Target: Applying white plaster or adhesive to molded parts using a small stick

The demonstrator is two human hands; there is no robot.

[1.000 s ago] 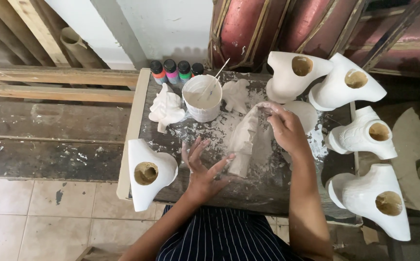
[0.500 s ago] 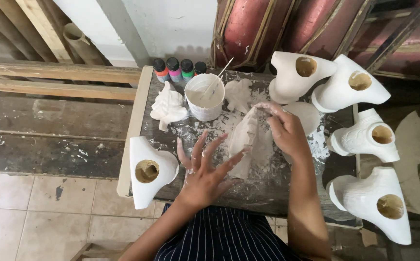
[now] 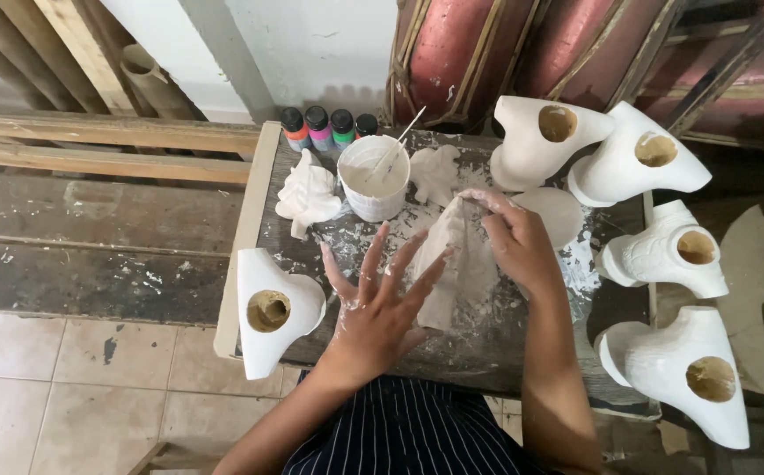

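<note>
A white plaster-soaked piece, tall and roughly cone-shaped, lies on the grey spattered worktable. My right hand pinches its upper end. My left hand is spread flat with fingers apart, resting against the piece's left side, holding nothing. Both hands are smeared with white plaster. A white cup of plaster with a stick in it stands just behind the piece.
Several white hollow moulds ring the table: one at the front left, others along the right and back. Small paint bottles line the back edge. A white leaf-shaped cast lies left of the cup. Wooden planks run left.
My left hand has risen from the table front and spread against the left side of the white piece. My right hand stays at the piece's top.
</note>
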